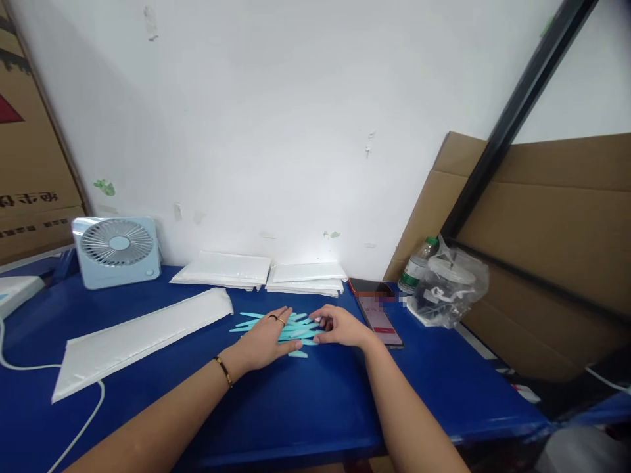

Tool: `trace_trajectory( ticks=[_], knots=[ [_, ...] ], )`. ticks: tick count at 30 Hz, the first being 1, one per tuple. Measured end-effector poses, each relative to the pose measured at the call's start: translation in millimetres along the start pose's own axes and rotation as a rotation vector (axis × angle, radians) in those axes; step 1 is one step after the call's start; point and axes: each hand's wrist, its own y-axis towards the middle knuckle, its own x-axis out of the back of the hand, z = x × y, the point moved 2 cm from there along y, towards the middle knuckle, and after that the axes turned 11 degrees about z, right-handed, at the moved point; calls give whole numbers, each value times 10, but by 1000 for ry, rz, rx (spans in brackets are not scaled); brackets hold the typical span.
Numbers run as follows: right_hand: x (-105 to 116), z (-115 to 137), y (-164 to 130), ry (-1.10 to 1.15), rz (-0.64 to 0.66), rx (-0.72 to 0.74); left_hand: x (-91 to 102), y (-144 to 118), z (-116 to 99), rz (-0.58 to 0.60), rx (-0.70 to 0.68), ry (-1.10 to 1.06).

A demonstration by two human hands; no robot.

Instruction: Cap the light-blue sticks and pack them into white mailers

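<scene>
A loose pile of thin turquoise strips with tapered ends [296, 334] lies on the blue table; their exact kind is unclear. Across the left part of the pile rests my left hand [269, 338], palm down with its fingers stretched out and the thumb apart. My right hand [340, 326] is at the pile's right end, fingers curled and thumb bent toward them around the strip ends. Whether a strip is gripped there is too small to tell. One short strip end [298, 355] sticks out below my left thumb.
A long white padded mailer [142, 338] lies at the left, near a light blue fan [118, 253]. Stacked mailers [221, 269] sit against the wall. At the right are a phone [382, 322], a bottle [417, 266] and a bagged cup [448, 289]. A white cable [91, 410] crosses the front left.
</scene>
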Motion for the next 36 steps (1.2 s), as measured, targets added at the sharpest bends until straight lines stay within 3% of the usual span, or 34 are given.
trace_trajectory(
  ticks=[3, 6, 9, 14, 19, 23, 28, 32, 36],
  knots=[
    [24, 15, 25, 5, -121, 3, 124, 42, -6, -92, 0, -45],
    [101, 4, 100, -52, -256, -6, 295, 83, 183, -147, 116, -16],
    [104, 25, 289, -92, -221, -9, 406, 138, 395, -76, 211, -32],
    [-47, 105, 643, -92, -115, 8, 399, 234, 504, 59, 175, -110],
    [-144, 24, 724, 40, 21, 31, 329, 234, 557, 11, 119, -181],
    [-102, -28, 681, 44, -84, 39, 306, 223, 617, -18, 54, -189],
    [-39, 35, 648, -31, -216, 72, 345, 249, 590, -110, 67, -29],
    [33, -53, 618, -31, -256, 0, 385, 255, 591, -174, 120, 93],
    [103, -111, 561, -38, -297, -39, 413, 217, 602, -193, 179, 67]
  ],
)
